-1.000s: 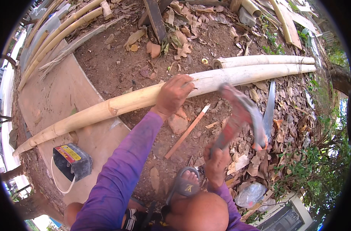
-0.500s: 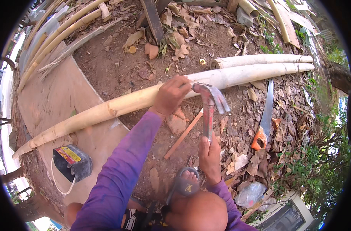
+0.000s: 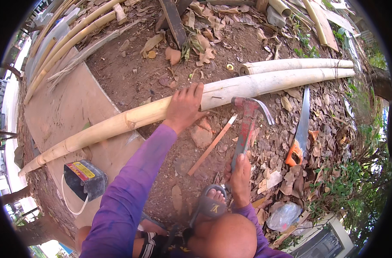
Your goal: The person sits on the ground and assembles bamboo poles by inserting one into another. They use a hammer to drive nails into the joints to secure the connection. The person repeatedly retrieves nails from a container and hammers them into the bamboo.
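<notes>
The bamboo pole (image 3: pixel 118 122) lies across the dirt ground (image 3: pixel 131 73), running from lower left up to the right, with a second shorter pole (image 3: pixel 299 65) lying just behind its far end. Only the one head view here, so that's all I've got. The left hand (image 3: pixel 185 107) is pressed flat over the top of the pole, fingers spread across it and thumb on the near side, pinning it down rather than wrapping it. The right hand (image 3: pixel 241 178) has its grip clamped around the lower end of the claw hammer (image 3: pixel 247 124) handle. A second ago that hammer was raised and blurred out to the right, half a second ago it was on its way down, and now its head sits right at the pole next to a small nail (image 3: pixel 217 97) sticking out of the bamboo, just right of the left hand's fingers. So my read is a swing has just landed, and the nail looks like it's standing proud yet, meaning more driving is probably needed. The pole itself hasn't budged between shots. Around it: a thin reddish wood strip (image 3: pixel 211 146) on the ground between the hands, a handsaw (image 3: pixel 301 129) with an orange handle off to the right among dry leaves, a sandalled foot (image 3: pixel 211 202) below, and a dark box (image 3: pixel 85 178) with a yellow label at lower left.
</notes>
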Demonstrator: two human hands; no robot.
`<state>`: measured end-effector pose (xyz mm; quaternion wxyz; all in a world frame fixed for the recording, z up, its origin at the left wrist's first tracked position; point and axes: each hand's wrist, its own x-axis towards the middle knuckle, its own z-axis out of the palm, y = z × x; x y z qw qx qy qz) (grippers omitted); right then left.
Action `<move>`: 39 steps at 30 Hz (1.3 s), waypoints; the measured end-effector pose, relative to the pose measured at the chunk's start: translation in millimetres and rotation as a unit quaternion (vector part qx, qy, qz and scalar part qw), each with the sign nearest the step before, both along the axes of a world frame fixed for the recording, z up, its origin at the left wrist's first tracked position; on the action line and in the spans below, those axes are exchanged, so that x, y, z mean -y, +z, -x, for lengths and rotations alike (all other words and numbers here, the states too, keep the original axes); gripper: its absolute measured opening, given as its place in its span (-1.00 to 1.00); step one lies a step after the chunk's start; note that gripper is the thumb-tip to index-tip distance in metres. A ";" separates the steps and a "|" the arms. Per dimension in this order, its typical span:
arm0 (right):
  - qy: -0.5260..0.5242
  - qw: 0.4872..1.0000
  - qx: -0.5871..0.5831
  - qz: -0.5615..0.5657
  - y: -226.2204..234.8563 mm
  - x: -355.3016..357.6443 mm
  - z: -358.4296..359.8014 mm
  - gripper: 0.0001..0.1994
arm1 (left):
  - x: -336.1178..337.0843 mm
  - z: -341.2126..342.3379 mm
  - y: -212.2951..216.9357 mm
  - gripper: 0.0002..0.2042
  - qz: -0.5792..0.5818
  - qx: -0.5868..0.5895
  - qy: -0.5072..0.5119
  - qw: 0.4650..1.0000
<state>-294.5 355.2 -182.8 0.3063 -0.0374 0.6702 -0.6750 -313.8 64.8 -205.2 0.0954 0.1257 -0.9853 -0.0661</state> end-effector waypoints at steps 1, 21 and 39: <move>0.000 1.000 0.004 -0.002 2.6 1.6 0.2 -0.48 | 2.5 2.5 3.3 -0.02 -0.003 0.003 -0.001 1.000; 0.031 0.973 -0.177 -0.146 117.4 43.6 27.0 -0.75 | 25.4 14.1 11.0 -0.20 -0.059 0.009 0.003 0.998; 0.096 0.920 -0.265 -0.271 144.3 39.6 40.0 -0.73 | 21.7 11.4 15.7 -0.16 -0.021 0.035 -0.012 0.999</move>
